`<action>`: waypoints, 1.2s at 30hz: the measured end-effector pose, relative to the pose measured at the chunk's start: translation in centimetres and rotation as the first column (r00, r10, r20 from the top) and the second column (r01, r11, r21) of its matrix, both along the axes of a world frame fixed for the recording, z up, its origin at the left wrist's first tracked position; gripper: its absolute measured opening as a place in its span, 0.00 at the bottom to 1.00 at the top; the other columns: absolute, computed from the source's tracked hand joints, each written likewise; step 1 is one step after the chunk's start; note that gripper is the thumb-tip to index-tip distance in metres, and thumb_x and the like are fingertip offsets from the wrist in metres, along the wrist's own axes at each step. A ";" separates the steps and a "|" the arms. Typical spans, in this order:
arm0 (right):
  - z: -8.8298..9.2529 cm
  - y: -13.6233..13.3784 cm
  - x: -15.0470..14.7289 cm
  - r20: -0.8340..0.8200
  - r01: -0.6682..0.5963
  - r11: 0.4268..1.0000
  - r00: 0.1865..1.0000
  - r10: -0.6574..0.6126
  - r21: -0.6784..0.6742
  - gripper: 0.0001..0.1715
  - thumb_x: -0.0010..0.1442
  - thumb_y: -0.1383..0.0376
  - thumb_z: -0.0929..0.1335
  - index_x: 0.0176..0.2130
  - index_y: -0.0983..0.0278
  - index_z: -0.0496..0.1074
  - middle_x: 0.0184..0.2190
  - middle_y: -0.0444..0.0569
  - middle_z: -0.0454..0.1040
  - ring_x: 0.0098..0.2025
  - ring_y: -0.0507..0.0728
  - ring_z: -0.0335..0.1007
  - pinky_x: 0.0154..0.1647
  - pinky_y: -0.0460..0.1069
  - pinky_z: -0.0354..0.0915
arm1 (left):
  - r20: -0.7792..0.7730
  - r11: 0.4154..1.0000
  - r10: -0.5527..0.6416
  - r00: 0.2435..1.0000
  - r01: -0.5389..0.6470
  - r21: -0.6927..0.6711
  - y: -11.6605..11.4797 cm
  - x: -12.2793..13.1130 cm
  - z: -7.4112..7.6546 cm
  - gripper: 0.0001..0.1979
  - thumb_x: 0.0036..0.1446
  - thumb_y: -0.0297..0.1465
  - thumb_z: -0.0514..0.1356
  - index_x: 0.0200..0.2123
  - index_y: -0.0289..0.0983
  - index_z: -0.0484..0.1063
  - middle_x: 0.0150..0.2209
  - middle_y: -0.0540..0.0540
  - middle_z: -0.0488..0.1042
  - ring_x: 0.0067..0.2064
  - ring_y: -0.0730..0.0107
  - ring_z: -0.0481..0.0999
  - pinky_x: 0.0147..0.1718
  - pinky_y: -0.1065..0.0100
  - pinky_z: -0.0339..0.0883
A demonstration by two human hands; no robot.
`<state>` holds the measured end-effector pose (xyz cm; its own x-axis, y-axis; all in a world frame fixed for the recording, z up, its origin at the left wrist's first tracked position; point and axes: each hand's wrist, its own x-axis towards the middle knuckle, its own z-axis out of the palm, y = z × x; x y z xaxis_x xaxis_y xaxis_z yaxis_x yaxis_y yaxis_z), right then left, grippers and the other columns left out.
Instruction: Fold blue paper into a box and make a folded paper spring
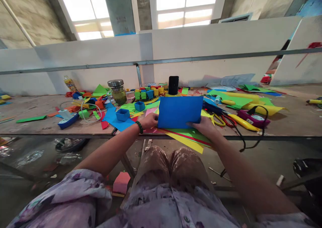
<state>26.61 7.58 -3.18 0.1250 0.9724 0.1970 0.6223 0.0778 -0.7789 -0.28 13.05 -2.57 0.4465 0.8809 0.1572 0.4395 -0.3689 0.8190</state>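
Observation:
A rectangular sheet of blue paper (180, 112) is held up in front of me above the table's front edge. My left hand (148, 120) grips its lower left edge, the fingertips partly hidden behind it. At the lower right corner, my right hand (205, 124) pinches the same sheet, thumb on the near face. Beneath it lie sheets of yellow paper (187, 142), green and red paper, jutting past the table edge. Left of my left hand, a small open blue paper box (123, 115) rests on blue paper, with another blue paper box (139, 106) just behind.
A glass jar (117, 92) and a dark phone (173, 85) stand toward the back, with several coloured paper cubes (151, 93) between. To the right lie scissors (219, 120), a yellow-handled tool (244, 122) and a corded purple device (254, 119). A blue power strip (68, 121) lies left.

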 end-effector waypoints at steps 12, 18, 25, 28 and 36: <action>0.1 -0.4 0.6 0.007 -0.062 0.996 0.998 0.063 -0.066 0.20 0.51 0.59 0.73 0.43 0.67 0.77 0.39 0.51 0.81 0.38 0.62 0.77 0.37 0.52 0.73 | 0.167 0.993 0.111 0.980 -0.103 -0.054 -3.5 -0.4 -1.2 0.35 0.56 0.56 0.48 0.44 0.31 0.73 0.36 0.41 0.77 0.37 0.64 0.74 0.34 0.67 0.68; 0.6 0.4 0.8 0.125 -0.036 0.998 0.991 0.043 -0.060 0.26 0.49 0.55 0.73 0.46 0.65 0.74 0.43 0.52 0.79 0.41 0.62 0.76 0.39 0.53 0.71 | -0.031 0.997 0.070 0.997 -0.069 0.038 -2.6 0.5 -2.2 0.17 0.49 0.42 0.61 0.31 0.32 0.73 0.27 0.47 0.74 0.29 0.69 0.70 0.27 0.70 0.63; -0.1 0.5 0.4 0.329 0.131 0.991 0.938 -0.112 -0.036 0.35 0.51 0.50 0.71 0.53 0.66 0.66 0.43 0.56 0.77 0.41 0.62 0.73 0.38 0.52 0.66 | -0.169 0.978 0.190 0.967 -0.171 0.124 -2.2 0.9 -2.1 0.15 0.50 0.37 0.61 0.38 0.32 0.70 0.29 0.47 0.72 0.29 0.69 0.68 0.27 0.70 0.59; -0.1 0.0 -0.1 0.422 0.167 0.986 0.895 -0.142 -0.022 0.37 0.52 0.49 0.70 0.54 0.65 0.65 0.42 0.56 0.76 0.43 0.65 0.72 0.38 0.53 0.64 | -0.233 0.965 0.244 0.941 -0.211 0.156 -2.6 1.0 -2.0 0.18 0.49 0.37 0.62 0.42 0.32 0.68 0.31 0.46 0.72 0.32 0.66 0.69 0.29 0.68 0.60; -0.7 -0.1 -0.1 0.519 0.181 0.984 0.840 -0.157 0.005 0.34 0.54 0.46 0.68 0.53 0.63 0.68 0.43 0.56 0.76 0.47 0.65 0.69 0.39 0.53 0.63 | -0.288 0.973 0.216 0.933 -0.179 0.148 -3.1 1.1 -1.5 0.28 0.46 0.47 0.64 0.44 0.33 0.68 0.40 0.41 0.74 0.40 0.58 0.73 0.36 0.65 0.65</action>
